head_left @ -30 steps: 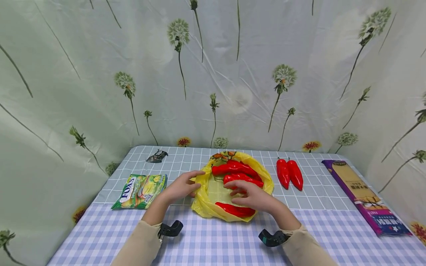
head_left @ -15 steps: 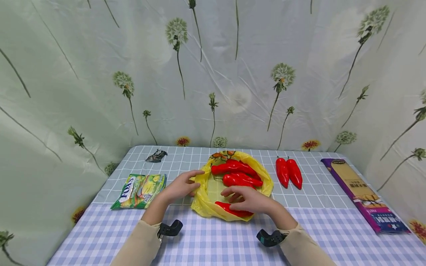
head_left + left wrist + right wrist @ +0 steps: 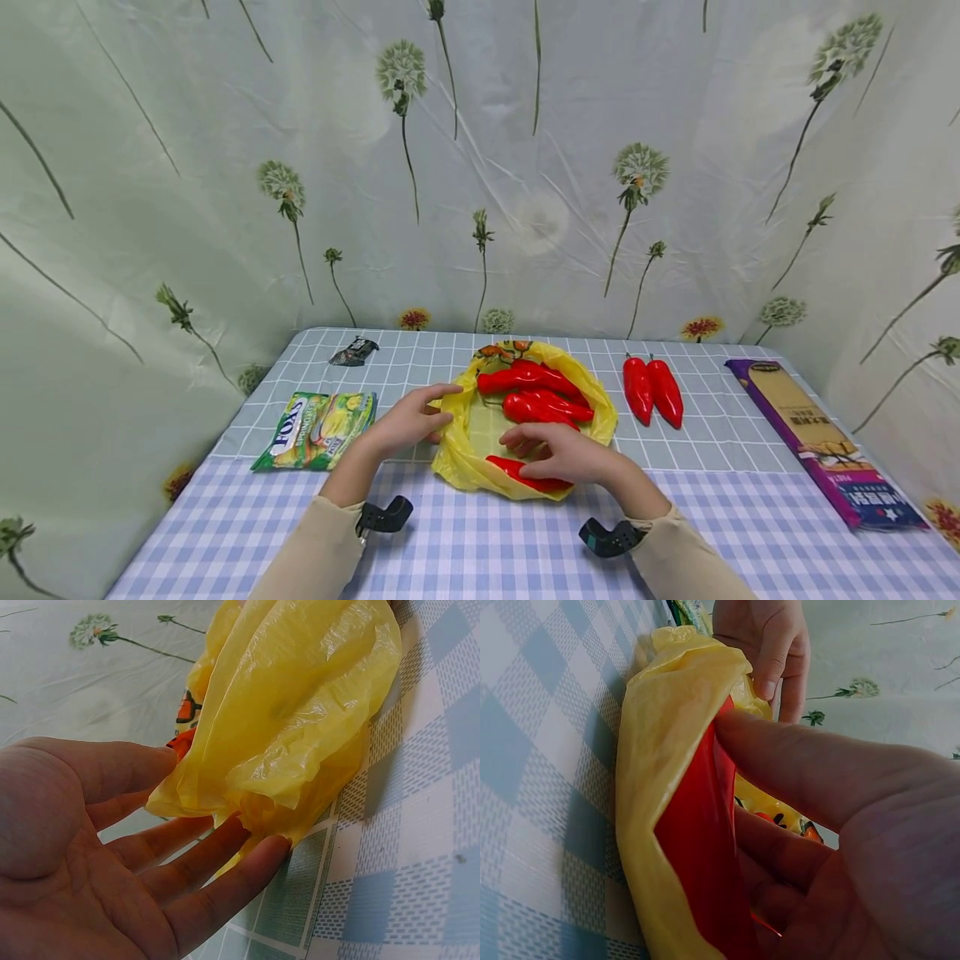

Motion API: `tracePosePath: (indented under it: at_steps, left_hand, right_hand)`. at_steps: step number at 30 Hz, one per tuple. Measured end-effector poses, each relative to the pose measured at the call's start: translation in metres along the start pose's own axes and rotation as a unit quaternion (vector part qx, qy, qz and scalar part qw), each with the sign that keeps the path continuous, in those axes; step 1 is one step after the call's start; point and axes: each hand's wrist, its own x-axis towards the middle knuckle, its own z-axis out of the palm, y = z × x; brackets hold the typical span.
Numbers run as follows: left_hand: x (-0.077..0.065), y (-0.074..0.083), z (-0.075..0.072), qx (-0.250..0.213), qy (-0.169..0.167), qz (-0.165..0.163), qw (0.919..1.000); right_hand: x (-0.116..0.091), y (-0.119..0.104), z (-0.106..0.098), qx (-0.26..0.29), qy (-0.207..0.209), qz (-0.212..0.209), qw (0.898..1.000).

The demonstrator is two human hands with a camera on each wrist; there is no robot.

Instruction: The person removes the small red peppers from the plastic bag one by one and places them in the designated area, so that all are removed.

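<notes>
A yellow plastic bag lies with its mouth open in the middle of the table. Inside are several glossy red peppers, heaped toward the back. My left hand is at the bag's left rim, its fingers spread and fairly straight against the plastic. At the front of the bag my right hand holds another red pepper. In the right wrist view the thumb lies along the top edge of this pepper, with the other fingers on its far side, partly hidden.
Two red peppers lie right of the bag. Farther right is a long purple pasta packet. A green FOX'S candy bag lies at left, with a small black packet behind it. A flower-printed curtain hangs behind the table.
My right hand has come down and toward me, from above the bag's middle onto the front pepper. The left hand stays at the bag's rim.
</notes>
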Motion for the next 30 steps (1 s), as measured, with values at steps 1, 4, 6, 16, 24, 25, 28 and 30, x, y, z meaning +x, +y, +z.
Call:
tracePosePath:
  at_steps: [1,4,6,16,24,25,28,30]
  left_hand:
    - [-0.0001,0.0003,0.0003,0.000,0.000,-0.001,1.0000]
    - [0.0004,0.0001,0.0006,-0.002,0.000,0.001,1.0000]
    - [0.0006,-0.0001,0.0006,-0.003,-0.001,0.003,1.0000]
    - [0.0009,-0.0008,-0.0003,-0.001,-0.002,0.004,1.0000]
    - [0.0006,-0.0016,-0.0003,-0.013,-0.002,0.003,0.9999]
    - [0.0005,-0.0016,-0.0002,-0.013,-0.002,0.003,0.9999]
    - [0.0003,-0.0012,0.0000,-0.012,-0.002,0.003,0.9999]
    - [0.0001,-0.0009,0.0000,-0.011,-0.003,0.004,0.9999]
  right_hand:
    - [-0.0002,0.0003,0.0000,0.000,-0.001,0.001,1.000]
    - [-0.0009,0.0011,0.0001,0.000,-0.007,0.007,1.000]
    - [-0.0013,0.0014,0.0001,-0.001,-0.011,0.010,1.000]
    - [-0.0008,0.0011,-0.0012,-0.034,-0.021,0.022,0.999]
    - [-0.0004,0.0024,0.0000,-0.036,-0.018,0.024,0.999]
    - [-0.0004,0.0026,0.0002,-0.033,-0.015,0.025,0.999]
    - [-0.0007,0.0029,0.0002,-0.030,-0.010,0.026,0.999]
    - [-0.0010,0.0030,-0.0004,-0.033,-0.007,0.024,0.999]
